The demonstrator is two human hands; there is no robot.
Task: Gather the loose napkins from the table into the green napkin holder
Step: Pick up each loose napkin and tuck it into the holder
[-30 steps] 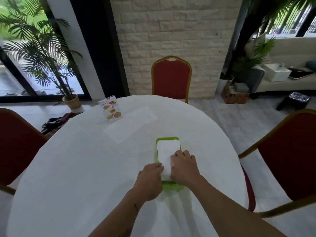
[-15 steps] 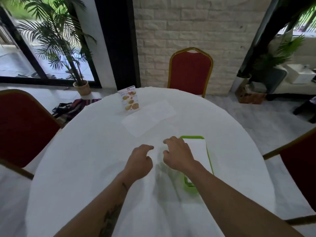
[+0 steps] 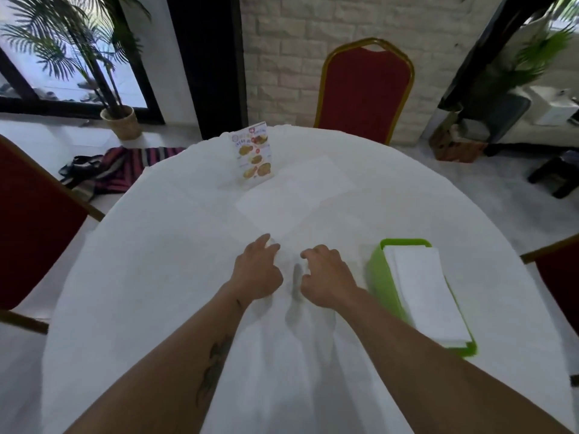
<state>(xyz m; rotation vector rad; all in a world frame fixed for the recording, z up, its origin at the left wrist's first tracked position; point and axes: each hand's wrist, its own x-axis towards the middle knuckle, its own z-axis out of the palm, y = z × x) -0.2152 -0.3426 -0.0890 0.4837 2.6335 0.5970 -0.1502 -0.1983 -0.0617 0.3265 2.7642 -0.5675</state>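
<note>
Hands: left hand (image 3: 258, 270) and right hand (image 3: 326, 277) are hovering loosely curled, holding nothing | Napkin (image 3: 294, 195) is lying flat mid-worktop (image 3: 156, 277), beyond fingertips | Holder (image 3: 380, 277) is sitting right, stacked | Handling: likely light, limp, thin; pinching an edge is advised.

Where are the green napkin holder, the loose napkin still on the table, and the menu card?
green napkin holder (image 3: 380, 278): head view, on its bare left wall.
loose napkin (image 3: 294, 195): head view, middle of the flat white sheet.
menu card (image 3: 254, 155): head view, centre of its printed face.
</note>
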